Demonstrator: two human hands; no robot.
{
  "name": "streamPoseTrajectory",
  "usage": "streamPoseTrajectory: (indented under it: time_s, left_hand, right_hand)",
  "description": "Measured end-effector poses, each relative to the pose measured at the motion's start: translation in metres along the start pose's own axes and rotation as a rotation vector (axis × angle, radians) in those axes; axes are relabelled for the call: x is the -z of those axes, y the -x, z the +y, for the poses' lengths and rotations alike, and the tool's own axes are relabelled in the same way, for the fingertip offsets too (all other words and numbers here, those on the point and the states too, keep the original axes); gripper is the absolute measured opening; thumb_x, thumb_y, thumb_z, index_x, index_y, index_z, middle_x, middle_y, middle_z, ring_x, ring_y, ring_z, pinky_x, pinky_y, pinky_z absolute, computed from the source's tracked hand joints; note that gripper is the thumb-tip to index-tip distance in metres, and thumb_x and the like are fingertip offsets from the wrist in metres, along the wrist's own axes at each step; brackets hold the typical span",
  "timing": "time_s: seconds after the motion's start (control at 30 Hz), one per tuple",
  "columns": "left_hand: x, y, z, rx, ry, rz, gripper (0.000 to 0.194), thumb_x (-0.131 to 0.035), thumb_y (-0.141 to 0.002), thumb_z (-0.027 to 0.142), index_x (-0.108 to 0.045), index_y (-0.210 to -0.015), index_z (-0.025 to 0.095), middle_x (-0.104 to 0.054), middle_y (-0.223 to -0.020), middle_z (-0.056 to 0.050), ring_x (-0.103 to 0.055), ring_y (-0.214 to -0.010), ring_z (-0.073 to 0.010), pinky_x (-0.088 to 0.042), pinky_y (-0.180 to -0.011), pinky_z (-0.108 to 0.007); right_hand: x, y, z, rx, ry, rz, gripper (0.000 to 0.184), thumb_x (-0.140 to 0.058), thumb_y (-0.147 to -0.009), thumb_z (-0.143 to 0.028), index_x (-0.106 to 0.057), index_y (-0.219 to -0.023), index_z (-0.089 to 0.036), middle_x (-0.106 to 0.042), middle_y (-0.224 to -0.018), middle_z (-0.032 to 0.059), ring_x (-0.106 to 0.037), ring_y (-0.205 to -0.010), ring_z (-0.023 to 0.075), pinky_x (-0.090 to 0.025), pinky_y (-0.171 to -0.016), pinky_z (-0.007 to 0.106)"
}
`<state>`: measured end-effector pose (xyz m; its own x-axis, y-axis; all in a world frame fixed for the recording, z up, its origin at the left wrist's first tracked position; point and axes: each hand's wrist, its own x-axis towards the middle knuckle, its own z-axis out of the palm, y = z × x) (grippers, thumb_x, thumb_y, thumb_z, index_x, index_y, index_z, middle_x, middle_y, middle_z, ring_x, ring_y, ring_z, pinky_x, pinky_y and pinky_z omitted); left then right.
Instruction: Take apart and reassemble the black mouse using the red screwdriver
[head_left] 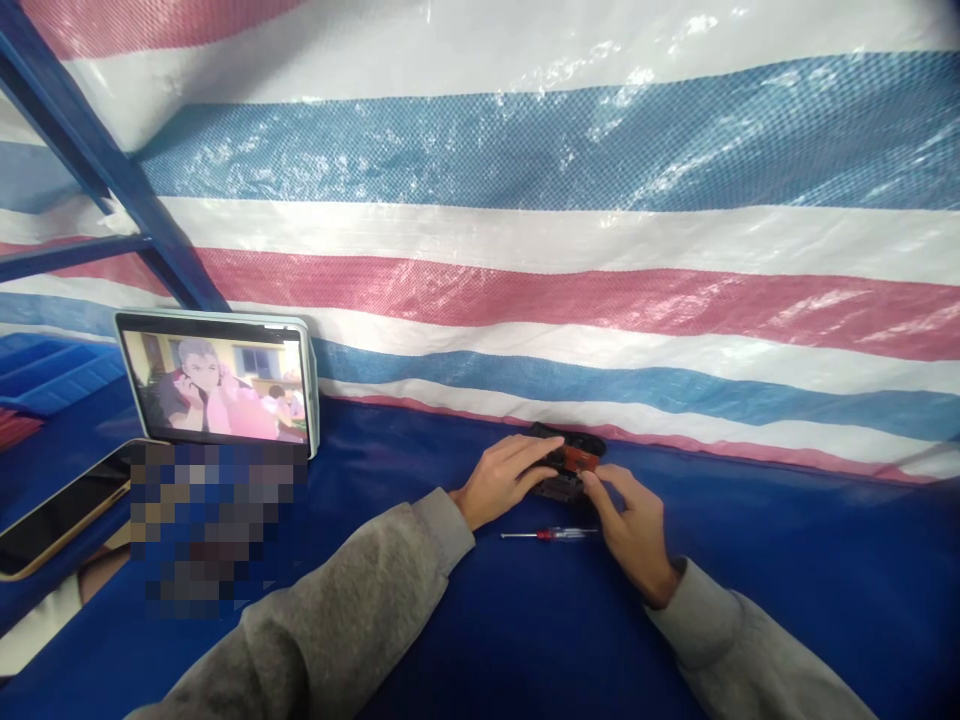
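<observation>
Nearest the viewer, two grey sleeves (360,610) reached in over the blue worktop (525,630). A small screwdriver (544,534) lay on the worktop, red at the collar with a clear handle, its shaft toward the left; neither hand held it, and its handle end lay just beside the right hand.

The right hand (636,520) stood at the right side of a small black device (561,489), thumb and forefinger brought to the edge of an orange-brown piece (580,460) set in it. Whether that grip was clamped on the piece or merely resting against it could not be told. The left hand (504,478) was at the device's left side, its thumb and forefinger visibly apart; how firmly this grip bore on the casing was not determinable.

The device sat on the worktop, near its far edge. In the inspector's judgement, the step in hand was fitting or freeing the orange-brown piece by finger, with the left hand steadying. The next move appeared to call for careful alignment by the right fingertips and a steady casing; the screwdriver was within easy reach should fastening be required.

Beyond, a striped sheet (570,235) hung behind the worktop.
</observation>
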<state>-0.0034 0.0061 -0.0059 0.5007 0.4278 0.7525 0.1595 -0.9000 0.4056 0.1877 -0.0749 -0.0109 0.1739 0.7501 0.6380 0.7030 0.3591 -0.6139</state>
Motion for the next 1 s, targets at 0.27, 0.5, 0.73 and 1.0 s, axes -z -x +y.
streamPoseTrajectory:
  time_s: [0.27, 0.5, 0.73, 1.0]
  left_hand:
    - [-0.002, -0.001, -0.002, 0.008, -0.045, 0.011, 0.027, -0.055, -0.098, 0.029, -0.06, -0.122, 0.019, -0.064, -0.119, -0.01, -0.061, -0.111, -0.0201, -0.053, -0.096, -0.036]
    - [0.0, -0.002, 0.003, 0.044, -0.168, -0.102, 0.024, -0.06, -0.087, 0.025, -0.061, -0.109, 0.016, -0.069, -0.106, -0.008, -0.064, -0.098, -0.0221, -0.048, -0.085, -0.037]
    - [-0.001, 0.0, 0.005, 0.088, -0.288, -0.25, 0.022, -0.059, -0.08, 0.023, -0.061, -0.1, 0.015, -0.067, -0.094, -0.007, -0.062, -0.089, -0.0234, -0.042, -0.078, -0.037]
    - [-0.002, 0.0, 0.004, 0.103, -0.313, -0.26, 0.022, -0.058, -0.082, 0.025, -0.061, -0.102, 0.016, -0.066, -0.096, -0.008, -0.061, -0.09, -0.024, -0.042, -0.079, -0.037]
  right_hand:
    - [0.003, -0.001, -0.006, -0.035, -0.038, -0.05, 0.021, -0.057, -0.09, -0.038, -0.067, -0.08, -0.023, -0.071, -0.081, 0.0052, -0.065, -0.077, 0.0208, -0.052, -0.073, 0.036]
    - [0.004, 0.002, 0.002, -0.13, 0.004, 0.05, 0.027, -0.048, -0.095, -0.037, -0.069, -0.089, -0.021, -0.07, -0.08, 0.0049, -0.064, -0.081, 0.0203, -0.05, -0.08, 0.036]
    - [0.003, 0.002, 0.003, -0.141, -0.003, 0.028, 0.028, -0.048, -0.095, -0.037, -0.069, -0.089, -0.021, -0.067, -0.073, 0.0031, -0.063, -0.078, 0.0197, -0.049, -0.077, 0.035]
    - [0.003, 0.001, 0.001, -0.145, -0.002, 0.008, 0.029, -0.047, -0.094, -0.04, -0.069, -0.088, -0.021, -0.068, -0.074, 0.0034, -0.063, -0.077, 0.0197, -0.05, -0.076, 0.035]
